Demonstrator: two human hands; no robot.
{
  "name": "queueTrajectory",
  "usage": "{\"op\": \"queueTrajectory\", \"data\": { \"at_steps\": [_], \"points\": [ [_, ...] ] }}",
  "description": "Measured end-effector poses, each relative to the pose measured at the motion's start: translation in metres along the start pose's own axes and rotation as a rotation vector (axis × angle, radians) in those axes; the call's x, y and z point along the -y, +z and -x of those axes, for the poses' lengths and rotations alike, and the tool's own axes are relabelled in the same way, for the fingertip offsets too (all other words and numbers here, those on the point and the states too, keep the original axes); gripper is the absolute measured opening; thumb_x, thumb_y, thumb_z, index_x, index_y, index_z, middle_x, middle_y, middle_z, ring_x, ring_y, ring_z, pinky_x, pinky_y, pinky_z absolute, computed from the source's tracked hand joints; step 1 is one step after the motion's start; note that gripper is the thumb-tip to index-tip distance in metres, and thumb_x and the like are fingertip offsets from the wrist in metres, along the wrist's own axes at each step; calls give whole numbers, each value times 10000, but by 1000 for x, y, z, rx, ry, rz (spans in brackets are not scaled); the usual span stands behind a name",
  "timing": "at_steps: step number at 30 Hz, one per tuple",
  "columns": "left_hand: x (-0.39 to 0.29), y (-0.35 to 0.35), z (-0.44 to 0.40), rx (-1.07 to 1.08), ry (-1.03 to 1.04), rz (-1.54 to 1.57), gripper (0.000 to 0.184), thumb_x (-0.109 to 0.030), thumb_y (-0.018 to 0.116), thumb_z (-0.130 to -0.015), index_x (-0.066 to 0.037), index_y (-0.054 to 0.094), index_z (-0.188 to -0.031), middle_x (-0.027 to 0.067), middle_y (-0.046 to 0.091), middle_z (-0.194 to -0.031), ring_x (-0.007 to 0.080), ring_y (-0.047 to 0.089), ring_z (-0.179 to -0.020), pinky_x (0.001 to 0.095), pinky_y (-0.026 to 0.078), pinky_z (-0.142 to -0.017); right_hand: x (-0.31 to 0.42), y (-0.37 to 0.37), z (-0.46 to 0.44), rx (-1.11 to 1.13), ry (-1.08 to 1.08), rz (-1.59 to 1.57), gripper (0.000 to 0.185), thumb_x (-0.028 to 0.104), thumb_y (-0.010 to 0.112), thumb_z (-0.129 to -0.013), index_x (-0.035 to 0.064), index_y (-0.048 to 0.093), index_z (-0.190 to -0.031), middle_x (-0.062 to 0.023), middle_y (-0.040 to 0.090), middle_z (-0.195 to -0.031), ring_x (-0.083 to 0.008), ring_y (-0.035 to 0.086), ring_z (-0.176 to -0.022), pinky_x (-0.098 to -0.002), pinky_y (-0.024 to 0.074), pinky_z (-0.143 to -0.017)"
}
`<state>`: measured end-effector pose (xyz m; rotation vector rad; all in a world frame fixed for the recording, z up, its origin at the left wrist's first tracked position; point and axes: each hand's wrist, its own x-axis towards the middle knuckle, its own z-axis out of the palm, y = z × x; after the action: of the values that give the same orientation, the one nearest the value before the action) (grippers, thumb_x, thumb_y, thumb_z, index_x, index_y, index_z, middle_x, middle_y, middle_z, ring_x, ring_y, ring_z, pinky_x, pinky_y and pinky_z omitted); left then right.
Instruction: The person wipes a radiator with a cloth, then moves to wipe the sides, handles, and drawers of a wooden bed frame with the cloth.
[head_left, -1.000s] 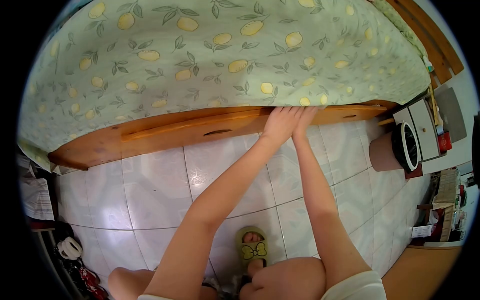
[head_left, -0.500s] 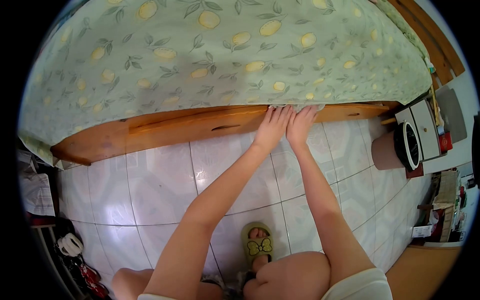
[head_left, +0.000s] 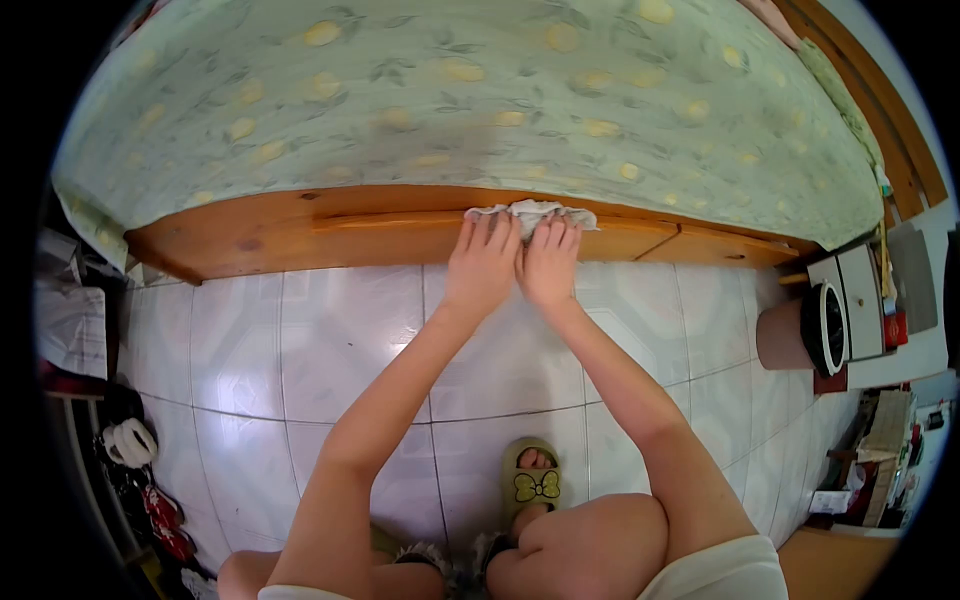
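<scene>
A crumpled white cloth [head_left: 535, 210] lies along the top edge of the wooden bed side [head_left: 390, 238], just below the lemon-patterned green sheet [head_left: 460, 110]. My left hand [head_left: 484, 264] presses its fingertips on the left part of this cloth. Right beside it, my right hand [head_left: 550, 262] presses on the cloth's right part, fingers bent slightly over it. The two hands touch or nearly touch at the thumbs. Part of the cloth is hidden under the fingers.
White tiles [head_left: 350, 350] cover the floor, with a green slipper [head_left: 531, 480] on my foot. A lined bin [head_left: 790, 332] stands at right beside a small drawer cabinet [head_left: 850, 290]. Shoes [head_left: 165, 520] are at the lower left, and shelves [head_left: 885, 440] at the right.
Both hands have moved left along the bed side with the cloth, which now shows more fully. The view has shifted, and the sheet's edge sits higher above the wood.
</scene>
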<state>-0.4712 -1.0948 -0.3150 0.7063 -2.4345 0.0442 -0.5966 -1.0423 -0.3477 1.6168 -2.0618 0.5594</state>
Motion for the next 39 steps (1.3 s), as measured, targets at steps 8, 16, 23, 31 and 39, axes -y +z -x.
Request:
{"op": "queueTrajectory", "data": {
  "at_steps": [8, 16, 23, 31, 39],
  "points": [
    [84, -52, 52, -31, -289, -78, 488, -104, 566, -747, 18, 486, -1213, 156, 518, -1235, 302, 461, -1178, 473, 303, -1050, 116, 26, -27, 34, -271, -15, 449, 241, 570, -776, 16, 488, -1156, -145, 473, -1183, -313, 429, -1147, -538, 300, -996],
    [109, -56, 59, -170, -335, -94, 385, -94, 581, -748, 19, 533, -1113, 170, 549, -1110, 343, 500, -1081, 444, 387, -960, 145, 22, -47, -53, -437, -106, 312, 210, 541, -788, 46, 530, -1053, -92, 492, -1065, -250, 452, -1038, -430, 375, -934],
    [49, -32, 8, -68, -173, -39, 241, -106, 625, -729, 4, 573, -938, 153, 565, -1003, 342, 528, -921, 413, 460, -795, 56, 5, -30, -24, -294, -215, 254, 154, 563, -765, 48, 556, -995, -76, 518, -1025, -259, 480, -999, -343, 447, -860],
    [-81, 52, -74, -62, 153, 98, 247, -161, 634, -744, -17, 582, -937, 126, 555, -998, 299, 533, -873, 366, 485, -759, -109, -35, 12, -109, 85, -99, 398, 123, 623, -711, 19, 529, -1084, -118, 512, -1130, -320, 470, -1076, -396, 417, -931],
    [-164, 107, -120, -56, 322, 36, 299, -174, 615, -754, 7, 578, -990, 110, 542, -1000, 276, 531, -888, 353, 499, -759, -190, -30, 32, -252, 358, -146, 467, 24, 557, -719, -22, 450, -1170, -191, 469, -1223, -372, 424, -1181, -495, 318, -1034]
  ]
}}
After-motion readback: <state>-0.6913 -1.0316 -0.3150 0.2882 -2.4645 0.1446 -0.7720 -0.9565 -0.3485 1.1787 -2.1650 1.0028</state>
